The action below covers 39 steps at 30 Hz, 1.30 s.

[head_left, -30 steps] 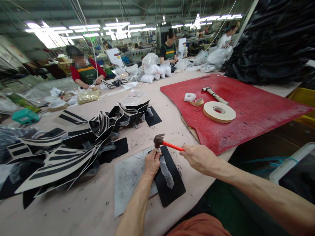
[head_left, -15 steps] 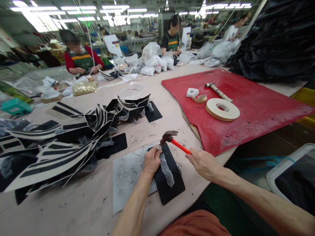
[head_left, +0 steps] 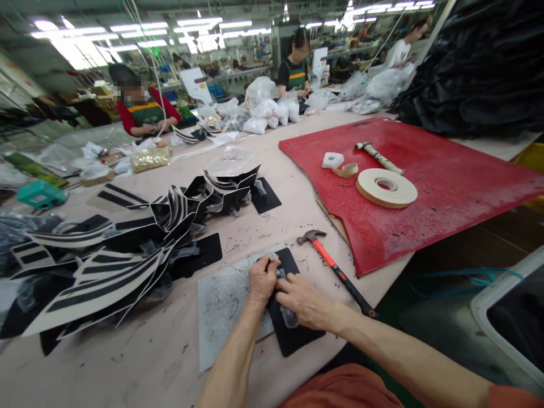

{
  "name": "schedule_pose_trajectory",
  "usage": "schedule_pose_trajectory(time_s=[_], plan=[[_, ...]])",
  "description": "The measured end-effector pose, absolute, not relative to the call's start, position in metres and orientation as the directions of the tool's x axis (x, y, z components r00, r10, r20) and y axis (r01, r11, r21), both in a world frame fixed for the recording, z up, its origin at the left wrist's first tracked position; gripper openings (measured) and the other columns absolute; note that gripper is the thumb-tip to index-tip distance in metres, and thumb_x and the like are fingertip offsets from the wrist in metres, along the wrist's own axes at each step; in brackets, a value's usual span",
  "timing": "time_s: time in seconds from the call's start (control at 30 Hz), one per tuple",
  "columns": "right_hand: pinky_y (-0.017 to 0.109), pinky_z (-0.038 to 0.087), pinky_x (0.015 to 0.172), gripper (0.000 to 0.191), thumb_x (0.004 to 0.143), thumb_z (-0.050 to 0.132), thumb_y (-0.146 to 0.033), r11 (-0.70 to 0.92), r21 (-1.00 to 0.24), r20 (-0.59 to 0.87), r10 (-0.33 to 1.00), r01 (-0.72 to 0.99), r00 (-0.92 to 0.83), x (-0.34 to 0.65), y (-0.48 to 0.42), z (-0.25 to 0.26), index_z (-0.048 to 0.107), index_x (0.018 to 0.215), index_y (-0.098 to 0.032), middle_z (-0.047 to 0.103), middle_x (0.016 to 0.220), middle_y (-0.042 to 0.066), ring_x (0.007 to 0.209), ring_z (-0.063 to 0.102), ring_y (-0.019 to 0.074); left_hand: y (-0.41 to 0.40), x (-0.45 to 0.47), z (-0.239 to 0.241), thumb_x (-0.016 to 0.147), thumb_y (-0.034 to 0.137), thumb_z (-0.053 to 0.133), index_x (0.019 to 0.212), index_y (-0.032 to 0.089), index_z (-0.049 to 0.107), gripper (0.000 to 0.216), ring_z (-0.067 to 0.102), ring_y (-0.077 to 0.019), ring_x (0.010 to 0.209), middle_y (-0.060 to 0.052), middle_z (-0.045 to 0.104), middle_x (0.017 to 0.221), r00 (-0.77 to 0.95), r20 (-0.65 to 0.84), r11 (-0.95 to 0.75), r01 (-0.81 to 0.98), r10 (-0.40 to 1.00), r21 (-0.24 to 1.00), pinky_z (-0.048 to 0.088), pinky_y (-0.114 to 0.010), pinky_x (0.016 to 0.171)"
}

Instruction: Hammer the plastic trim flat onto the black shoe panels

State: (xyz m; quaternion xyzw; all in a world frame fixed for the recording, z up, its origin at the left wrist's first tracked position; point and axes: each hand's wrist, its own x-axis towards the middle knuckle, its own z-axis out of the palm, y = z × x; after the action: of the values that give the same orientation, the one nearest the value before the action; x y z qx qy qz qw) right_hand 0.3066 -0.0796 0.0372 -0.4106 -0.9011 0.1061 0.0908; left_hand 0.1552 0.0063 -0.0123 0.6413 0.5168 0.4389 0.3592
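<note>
My left hand (head_left: 262, 279) is closed around a small tool with a round metal top (head_left: 273, 257), held upright at the black panel's far end. The tool's lower part is hidden by my fingers. Beneath lies a flat black panel (head_left: 302, 335) with rounded corners, partly over a grey board (head_left: 212, 317) strewn with dark bits. My right hand (head_left: 306, 300) rests over the panel with bent fingers on a plastic-wrapped strip (head_left: 289, 318); its fingertips are close to my left hand. A claw hammer (head_left: 335, 266) with an orange and black handle lies to the right, touched by neither hand.
Striped black-and-white panels (head_left: 102, 277) are piled at the left. On a red sheet (head_left: 442, 215) at the right lie a tape roll (head_left: 386, 188) and a second hammer (head_left: 379, 157). Plastic bags (head_left: 266, 107) stand at the back, near co-workers. A bin (head_left: 505, 306) is at lower right.
My right hand has let go of the claw hammer, now lying on the table, and has moved left onto the wrapped strip. My left hand keeps its hold on the metal-topped tool.
</note>
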Motion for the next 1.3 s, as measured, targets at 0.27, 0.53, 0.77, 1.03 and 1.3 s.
schedule_pose_trajectory(time_s=[0.27, 0.53, 0.77, 1.03, 1.3], plan=[[0.034, 0.040, 0.064, 0.012, 0.086, 0.047, -0.011, 0.463, -0.058, 0.031, 0.886, 0.884, -0.462, 0.290, -0.075, 0.060, 0.054, 0.095, -0.016, 0.058, 0.096, 0.011, 0.075, 0.056, 0.0213, 0.025, 0.126, 0.033, 0.073, 0.034, 0.074, 0.077, 0.012, 0.062, 0.025, 0.071, -0.0157, 0.067, -0.002, 0.068, 0.073, -0.529, -0.150, -0.073, -0.377, 0.836, 0.923, 0.059, -0.031, 0.071], [0.031, 0.046, 0.061, 0.027, 0.098, 0.048, -0.037, 0.110, -0.133, 0.006, 0.994, 0.985, -0.110, 0.286, -0.076, 0.093, 0.051, 0.114, -0.015, 0.065, 0.092, 0.011, 0.076, 0.067, 0.0247, -0.009, 0.100, 0.059, 0.078, 0.038, 0.075, 0.089, 0.015, 0.068, 0.027, 0.072, -0.0175, 0.072, -0.002, 0.072, 0.078, -0.492, 0.111, -0.198, -0.128, 0.863, 0.972, 0.061, -0.034, 0.074], [0.031, 0.050, 0.078, 0.041, 0.101, 0.044, -0.035, 0.030, -0.343, -0.012, 0.999, 0.939, -0.036, 0.285, -0.088, 0.041, 0.044, 0.138, -0.016, 0.068, 0.117, 0.014, 0.097, 0.069, 0.0232, -0.016, 0.137, 0.016, 0.080, 0.039, 0.071, 0.087, 0.014, 0.072, 0.026, 0.072, -0.0184, 0.078, -0.006, 0.076, 0.083, -0.244, 0.002, -0.027, -0.099, 0.970, 0.995, 0.059, -0.031, 0.078], [0.031, 0.046, 0.072, 0.039, 0.102, 0.039, -0.046, -0.052, -0.425, -0.135, 0.991, 0.904, -0.007, 0.283, -0.088, 0.037, 0.056, 0.122, -0.017, 0.073, 0.095, 0.010, 0.086, 0.072, 0.0256, 0.000, 0.156, -0.008, 0.085, 0.039, 0.067, 0.091, 0.017, 0.072, 0.023, 0.073, -0.0196, 0.082, -0.007, 0.077, 0.088, -0.069, 0.061, -0.057, 0.058, 0.996, 0.997, 0.056, -0.031, 0.080], [0.028, 0.041, 0.066, 0.042, 0.102, 0.036, -0.053, -0.147, -0.465, -0.233, 0.972, 0.873, 0.040, 0.287, -0.086, 0.032, 0.060, 0.104, -0.019, 0.071, 0.083, 0.009, 0.080, 0.071, 0.0231, -0.005, 0.154, -0.013, 0.090, 0.040, 0.061, 0.092, 0.019, 0.072, 0.024, 0.071, -0.0185, 0.083, -0.005, 0.077, 0.091, 0.006, 0.083, -0.083, 0.202, 0.996, 0.976, 0.055, -0.029, 0.079]])
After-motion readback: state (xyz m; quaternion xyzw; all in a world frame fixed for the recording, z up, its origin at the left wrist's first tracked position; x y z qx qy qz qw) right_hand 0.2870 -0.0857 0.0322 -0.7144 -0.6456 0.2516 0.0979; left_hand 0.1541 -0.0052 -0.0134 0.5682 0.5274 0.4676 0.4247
